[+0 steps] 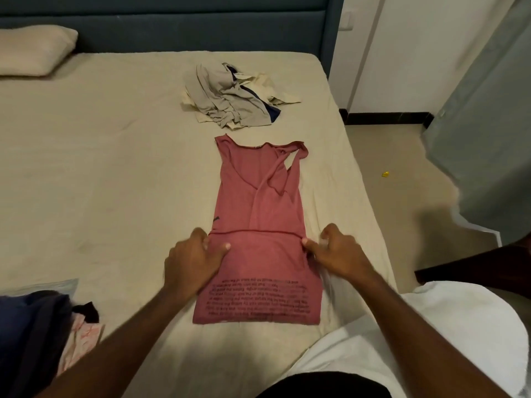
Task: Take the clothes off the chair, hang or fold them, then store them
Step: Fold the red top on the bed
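While both arms reach forward | left hand [191, 259], right hand [334, 254] pinch pink top [260, 225] (fold edge) | bed [100, 168]

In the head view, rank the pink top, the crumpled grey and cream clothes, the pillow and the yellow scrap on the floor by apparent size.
1. pink top, nearest the camera
2. crumpled grey and cream clothes and pillow: look alike, and the pillow is cut off by the frame edge, so unranked
3. yellow scrap, smallest
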